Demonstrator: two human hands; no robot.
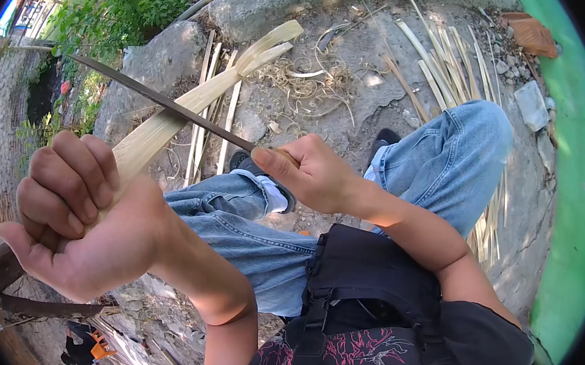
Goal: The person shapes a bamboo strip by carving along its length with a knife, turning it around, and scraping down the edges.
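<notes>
A knife [164,102] crosses the bamboo strip [213,90], tip jutting past it — green wall [565,158] well right of the knife. Left hand [90,217], inner wrist upturned, curls round the strip; right hand [316,173] clamps the knife.

Outdoor wkshp, w/ shavings [313,89], strips [429,65] & greenery [121,17].

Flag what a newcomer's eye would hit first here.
First, the long dark blade extending from the right hand and crossing the pale strip gripped in the left hand, upper left. Next, the tangle of curly shavings on the ground, upper centre. Then the bright green wall down the right side.
</notes>
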